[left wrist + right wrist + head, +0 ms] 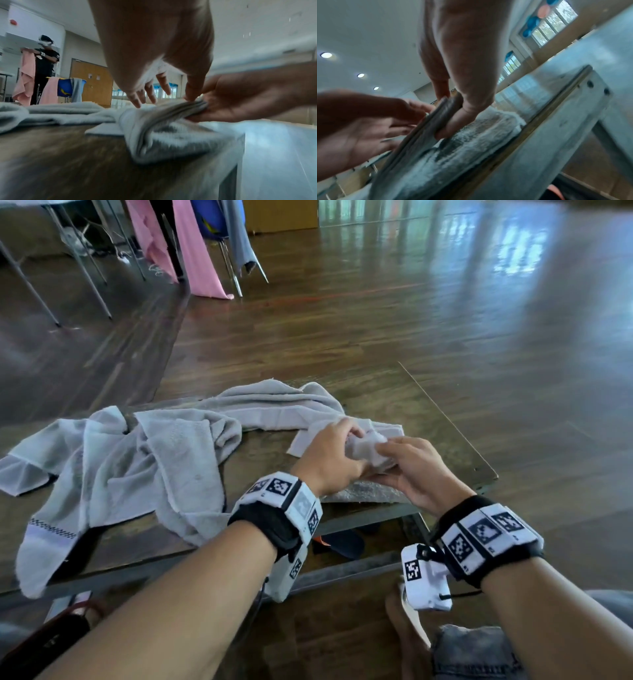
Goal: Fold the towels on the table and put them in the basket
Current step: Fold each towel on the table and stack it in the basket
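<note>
Both hands meet at the right end of the wooden table (394,398). Between them is a bunched, layered end of a grey towel (368,448), whose remaining length trails back and left across the table. My right hand (404,460) pinches the stacked layers between thumb and fingers (452,129). My left hand (337,446) curls over the same bunch, thumb on top of the layers (193,93) and fingers on the far side. A second grey towel (120,474) lies crumpled at the left, one end hanging over the front edge. No basket is in view.
The table's right edge (452,422) is close to the hands, with wooden floor beyond. Pink and grey cloths (195,251) hang over chairs at the back left. A person (44,65) stands far off holding a pink towel. A sandal (339,542) lies under the table.
</note>
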### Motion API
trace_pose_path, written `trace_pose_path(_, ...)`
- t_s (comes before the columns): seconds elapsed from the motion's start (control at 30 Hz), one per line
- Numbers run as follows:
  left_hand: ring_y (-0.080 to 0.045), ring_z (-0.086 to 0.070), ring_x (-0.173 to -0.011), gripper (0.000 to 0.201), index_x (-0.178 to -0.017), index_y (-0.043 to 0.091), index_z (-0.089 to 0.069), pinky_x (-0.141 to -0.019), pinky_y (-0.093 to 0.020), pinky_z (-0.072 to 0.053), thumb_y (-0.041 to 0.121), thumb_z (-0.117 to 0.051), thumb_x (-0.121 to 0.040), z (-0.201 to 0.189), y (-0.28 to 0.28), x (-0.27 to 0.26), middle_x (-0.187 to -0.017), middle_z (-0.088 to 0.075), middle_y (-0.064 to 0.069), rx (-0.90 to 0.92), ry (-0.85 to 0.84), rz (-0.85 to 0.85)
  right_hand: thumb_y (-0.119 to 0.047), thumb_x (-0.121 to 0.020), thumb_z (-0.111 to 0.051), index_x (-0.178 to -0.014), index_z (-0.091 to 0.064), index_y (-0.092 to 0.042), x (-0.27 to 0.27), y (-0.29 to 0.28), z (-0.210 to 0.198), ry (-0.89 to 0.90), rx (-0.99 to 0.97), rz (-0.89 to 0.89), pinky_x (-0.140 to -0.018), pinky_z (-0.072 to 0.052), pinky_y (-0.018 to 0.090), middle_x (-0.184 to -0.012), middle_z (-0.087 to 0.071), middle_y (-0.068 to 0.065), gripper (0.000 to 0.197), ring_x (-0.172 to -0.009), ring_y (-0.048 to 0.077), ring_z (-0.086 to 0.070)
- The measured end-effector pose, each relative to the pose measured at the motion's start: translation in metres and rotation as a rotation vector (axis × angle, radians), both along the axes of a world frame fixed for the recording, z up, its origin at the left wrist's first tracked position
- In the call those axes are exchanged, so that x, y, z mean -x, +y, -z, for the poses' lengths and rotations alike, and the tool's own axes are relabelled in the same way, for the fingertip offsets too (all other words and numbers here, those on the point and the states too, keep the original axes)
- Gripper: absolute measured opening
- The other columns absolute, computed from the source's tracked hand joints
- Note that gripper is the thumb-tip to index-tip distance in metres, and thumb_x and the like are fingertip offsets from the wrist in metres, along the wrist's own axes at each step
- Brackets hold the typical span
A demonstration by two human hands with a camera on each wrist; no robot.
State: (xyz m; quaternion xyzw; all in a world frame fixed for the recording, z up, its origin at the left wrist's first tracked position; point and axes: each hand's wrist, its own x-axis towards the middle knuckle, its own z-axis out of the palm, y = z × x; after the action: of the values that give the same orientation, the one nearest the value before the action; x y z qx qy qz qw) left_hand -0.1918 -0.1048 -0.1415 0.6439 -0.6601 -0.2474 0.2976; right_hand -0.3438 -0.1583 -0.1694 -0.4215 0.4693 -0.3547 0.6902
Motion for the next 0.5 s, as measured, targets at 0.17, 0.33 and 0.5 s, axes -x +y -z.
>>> trace_pose_path(0.17,-0.014,-0.045,-0.124,0.068,-0.134,0.023,-0.049,-0.106,-0.037,-0.041,0.052,-0.075,-0.079,0.029,0.002,0.007,-0.137,-0.047,0.005,-0.017,-0.089,0.026,-0.008,-0.086,-0.068,-0.107,-0.064,-0.009,0.015,-0.001,0.013,0.286,0.070,0.098,-0.072,-0.065,0.045,-0.102,-0.074,0.016,0.021,-0.087,0.027,-0.077)
trace_pose_path(0.33,-0.014,-0.014,-0.148,0.085,-0.148,0.031,-0.035,-0.123,-0.039,-0.014,0.053,-0.075,-0.076,0.040,-0.004,0.009,-0.161,-0.020,0.003,-0.087,-0.178,0.082,-0.010,-0.082,-0.066,-0.100,-0.064,-0.016,0.022,-0.002,0.015,0.438,0.141,0.149,-0.069,-0.065,0.043,-0.099,-0.073,0.008,0.019,-0.082,0.019,-0.075)
trace_pose_path(0.5,-0.014,0.002,-0.152,0.090,-0.150,0.032,-0.029,-0.124,-0.038,-0.001,0.045,-0.077,-0.075,0.048,-0.009,0.013,-0.166,-0.009,0.002,-0.119,-0.228,0.124,-0.007,-0.083,-0.064,-0.099,-0.060,-0.015,0.024,0.002,0.019,0.412,0.135,0.202,-0.045,-0.054,0.024,-0.100,-0.069,0.008,0.018,-0.083,0.019,-0.072)
